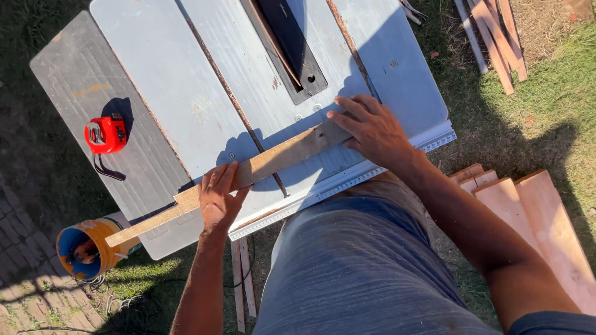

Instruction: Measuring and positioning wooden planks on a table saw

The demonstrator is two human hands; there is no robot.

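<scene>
Outdoors, strong sun, hard shadows. A long wooden strip (248, 174) lies flat and diagonal across the near part of a table saw top (186, 87), its lower-left end overhanging the table edge above an orange bucket (84, 248) that stands on the ground. Left hand (217, 198) rests palm-down on the strip near its overhanging part, fingers extended and slightly spread, pressing rather than gripping. Right hand (372, 130) lies flat on the far end of the strip, fingers spread and open, fingertips pointing towards the dark blade insert (288, 46). Neither hand closes around the wood; both hold it down against the table. Blade itself not clearly visible in the slot; possibly lowered, the view does not settle it. A red tape measure (105, 133) sits on the left extension wing, well apart from the strip. A ruler rail (347, 183) runs along the near edge of the table, just beside the strip's middle. Stacked boards (534, 223) lie on the grass at the right; thin offcuts (496, 37) lie further off, upper right. Judgement: step in hand is positioning the strip on the table, before any cut. The next move would call for squaring the strip to the slot and keeping both hands clear of the blade line.
</scene>
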